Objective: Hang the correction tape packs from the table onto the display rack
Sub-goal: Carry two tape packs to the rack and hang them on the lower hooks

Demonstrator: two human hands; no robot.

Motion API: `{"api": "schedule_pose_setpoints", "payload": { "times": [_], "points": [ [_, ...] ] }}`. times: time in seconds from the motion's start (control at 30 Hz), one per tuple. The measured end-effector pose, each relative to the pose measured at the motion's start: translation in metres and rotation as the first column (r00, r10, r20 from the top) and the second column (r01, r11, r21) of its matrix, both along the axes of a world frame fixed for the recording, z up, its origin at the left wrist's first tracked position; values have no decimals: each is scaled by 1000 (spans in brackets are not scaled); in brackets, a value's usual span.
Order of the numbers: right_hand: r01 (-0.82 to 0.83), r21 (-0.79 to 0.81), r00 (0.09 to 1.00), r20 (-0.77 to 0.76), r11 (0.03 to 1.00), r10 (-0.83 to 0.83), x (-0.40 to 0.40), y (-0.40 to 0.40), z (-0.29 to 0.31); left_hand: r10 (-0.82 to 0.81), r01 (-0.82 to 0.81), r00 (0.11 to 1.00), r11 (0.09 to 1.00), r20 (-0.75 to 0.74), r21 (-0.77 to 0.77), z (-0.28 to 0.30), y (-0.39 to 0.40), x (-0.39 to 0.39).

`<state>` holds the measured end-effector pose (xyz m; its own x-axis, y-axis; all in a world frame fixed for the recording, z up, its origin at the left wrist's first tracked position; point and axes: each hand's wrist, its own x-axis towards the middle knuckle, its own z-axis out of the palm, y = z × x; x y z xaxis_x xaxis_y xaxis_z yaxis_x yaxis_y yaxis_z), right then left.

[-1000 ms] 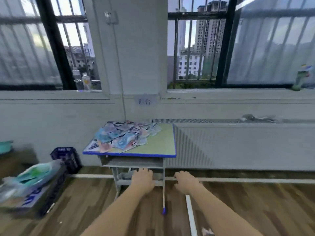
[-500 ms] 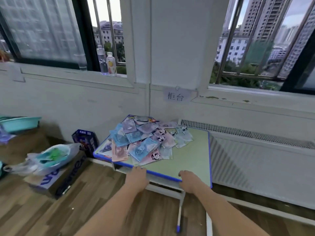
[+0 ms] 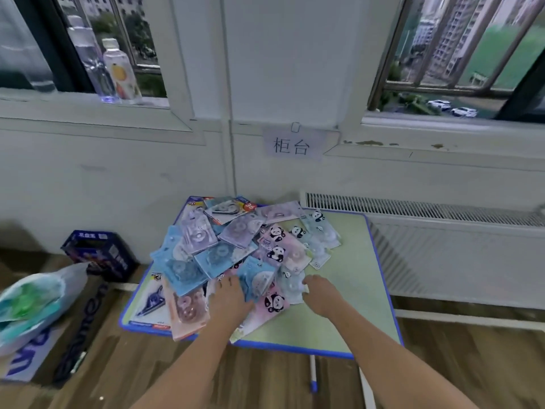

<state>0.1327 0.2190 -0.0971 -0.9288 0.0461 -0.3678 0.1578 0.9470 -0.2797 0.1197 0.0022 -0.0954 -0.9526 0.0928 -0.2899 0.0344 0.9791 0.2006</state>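
Note:
A loose pile of correction tape packs (image 3: 236, 255) in blue, lilac and pink, some with panda prints, covers the left and middle of a small green table with a blue rim (image 3: 354, 290). My left hand (image 3: 230, 301) lies palm down on the near packs, its fingers resting on a blue pack (image 3: 256, 280). My right hand (image 3: 321, 293) reaches the pile's near right edge, and its bent fingertips touch a pale blue pack (image 3: 292, 286). Motion blur hides whether it grips the pack. No display rack is in view.
The table stands against a white wall under a paper sign (image 3: 292, 144), with a radiator (image 3: 442, 231) to the right. On the floor at left are a dark blue crate (image 3: 97, 255) and a cardboard box with a plastic bag (image 3: 32, 302). Bottles (image 3: 118, 72) stand on the windowsill.
I have come up close to the table. Both hands moved from the table's front edge forward onto the near side of the pile of packs.

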Motion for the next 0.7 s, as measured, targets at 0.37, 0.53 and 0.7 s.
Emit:
{"api": "schedule_pose_setpoints", "payload": {
  "times": [0.37, 0.53, 0.7],
  "points": [
    [129, -26, 991, 27, 991, -128, -53, 32, -9, 226, -231, 973, 966, 54, 114, -29, 4, -17],
    [183, -79, 983, -1, 980, -184, -94, 59, -10, 269, -286, 958, 919, 98, 272, -20, 12, -22],
    [264, -127, 959, -70, 956, -274, -141, 87, -11, 329, -335, 941, 867, 83, 369, 4, 34, -35]
  ]
}}
